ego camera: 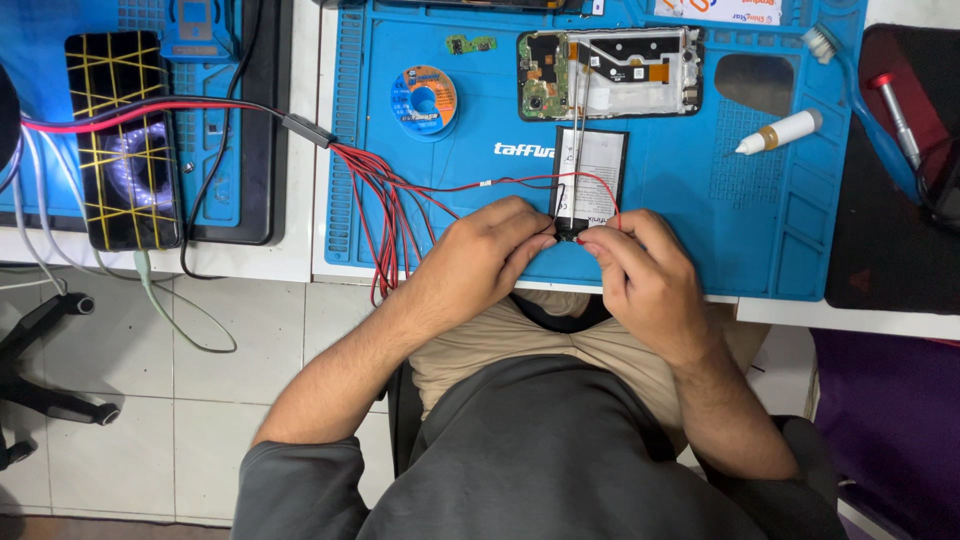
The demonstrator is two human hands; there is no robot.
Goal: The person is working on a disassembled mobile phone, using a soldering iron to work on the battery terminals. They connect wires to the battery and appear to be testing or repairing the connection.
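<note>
On the blue work mat [700, 230] lies a flat phone battery [598, 165] with a white label. My left hand [480, 255] and my right hand [645, 270] meet at the battery's near end. My left hand pinches a black lead against that end. My right hand pinches a thin red lead [600, 185] that loops over the battery. A pair of metal tweezers [578, 110] rests across the battery and the opened phone [610, 72] behind it.
A bundle of red and black wires [385, 195] runs from the left onto the mat. A solder wire spool [425, 100], a small green circuit board [470, 44], a white glue tube [785, 130] and a brush [830, 50] lie on the mat. A dark phone [120, 140] lies at left.
</note>
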